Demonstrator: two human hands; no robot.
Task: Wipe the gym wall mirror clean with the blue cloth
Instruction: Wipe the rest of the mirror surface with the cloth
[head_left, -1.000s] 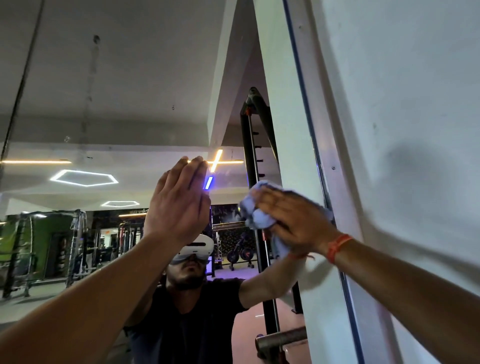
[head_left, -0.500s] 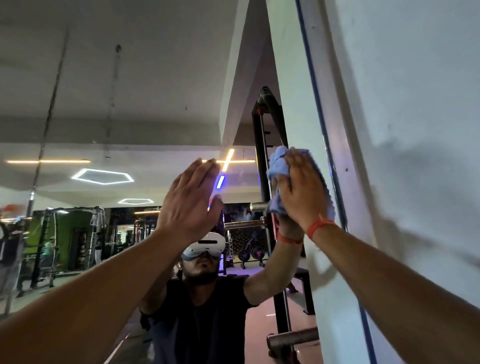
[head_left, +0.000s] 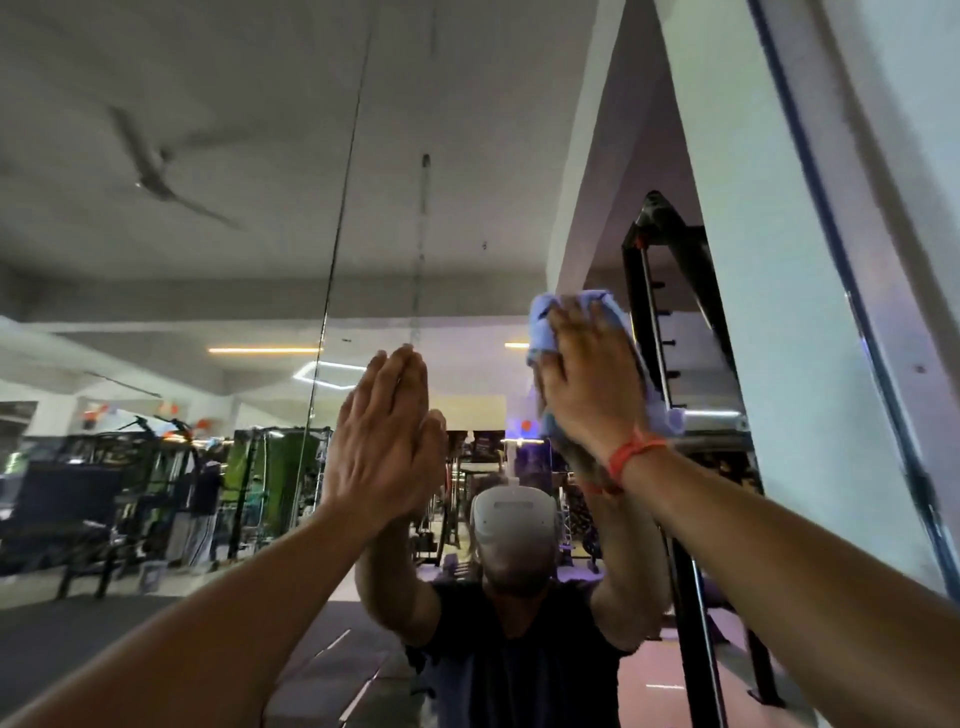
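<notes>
The left hand lies flat on the mirror, fingers straight and together, holding nothing. To its right, the right hand presses the blue cloth against the glass with extended fingers; the hand hides most of the cloth. Motion blur softens the reflected gym equipment.

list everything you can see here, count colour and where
mirror: one, reflective, fills the wall ahead
blue cloth: one, light blue, pressed to the mirror under the right hand
mirror frame: one, dark strip, runs down the right edge
wall: one, white, far right
wristband: one, orange-red, on the right wrist
reflected gym equipment: several, dark, low left in the mirror
reflected ceiling lights: a few, warm and white strips
left hand: one, fingers straight, flat against the mirror
right hand: one, fingers spread over the cloth
</notes>
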